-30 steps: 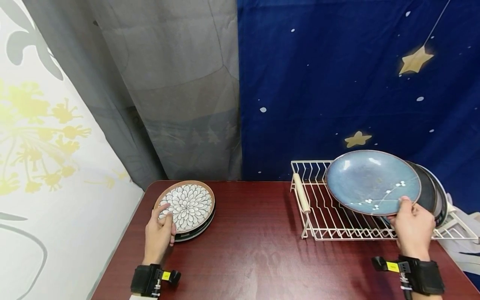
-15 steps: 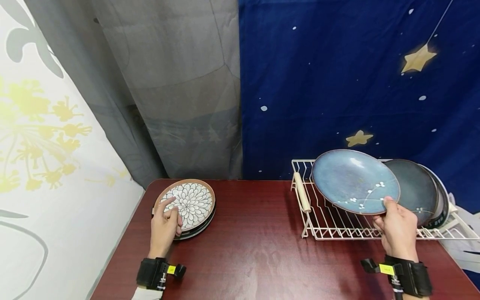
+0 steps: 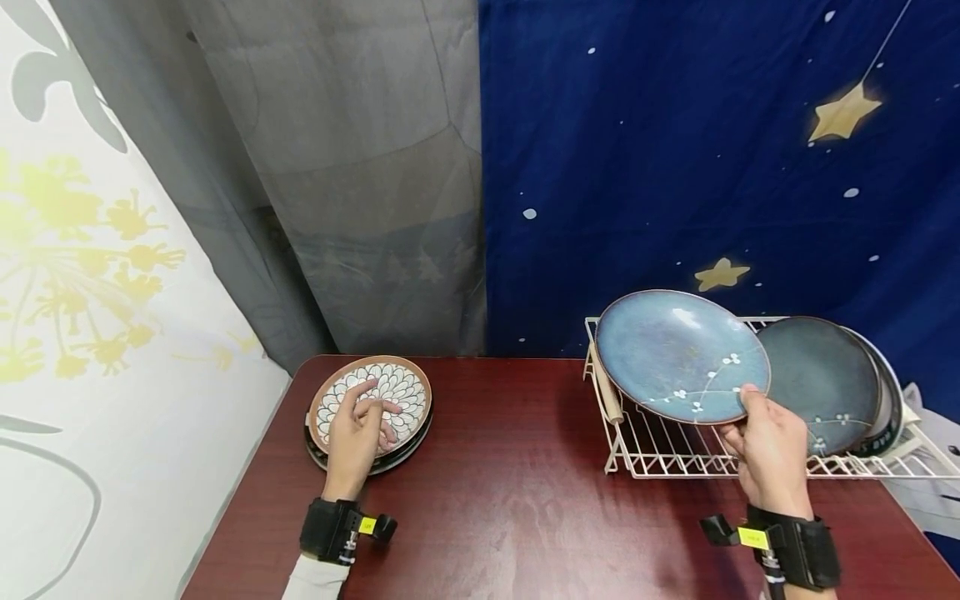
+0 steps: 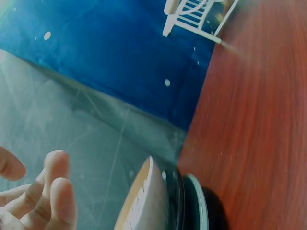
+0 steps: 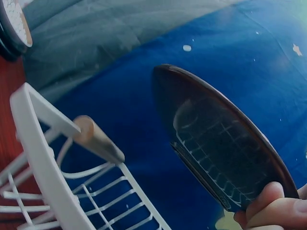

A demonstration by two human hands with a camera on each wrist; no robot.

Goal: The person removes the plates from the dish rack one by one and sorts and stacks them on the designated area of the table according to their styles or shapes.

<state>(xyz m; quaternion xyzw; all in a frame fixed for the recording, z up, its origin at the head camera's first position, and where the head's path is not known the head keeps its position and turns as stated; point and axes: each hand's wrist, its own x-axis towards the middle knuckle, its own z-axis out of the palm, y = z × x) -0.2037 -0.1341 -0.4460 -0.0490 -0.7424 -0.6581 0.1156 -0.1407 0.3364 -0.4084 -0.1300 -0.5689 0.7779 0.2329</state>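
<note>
Loosely curled, the left hand [image 3: 357, 432] hovers over a round petal-patterned plate [image 3: 411, 396] with a brown rim, hiding part of it; that plate tops a stack of darker dishes [image 3: 422, 439] on the glossy reddish worktop [image 3: 510, 508]. Grey and starry blue curtains hang behind. Farther right stands a white wire rack [image 3: 675, 477] with a wooden handle [image 3: 609, 393]. A shiny blue plate [image 3: 675, 358] tilts above it, blocking much of its bars, its edge pinched by the right hand [image 3: 771, 450]. Inside the rack's right end lean a dark plate [image 3: 821, 379] and a white-rimmed dish [image 3: 891, 404].
</note>
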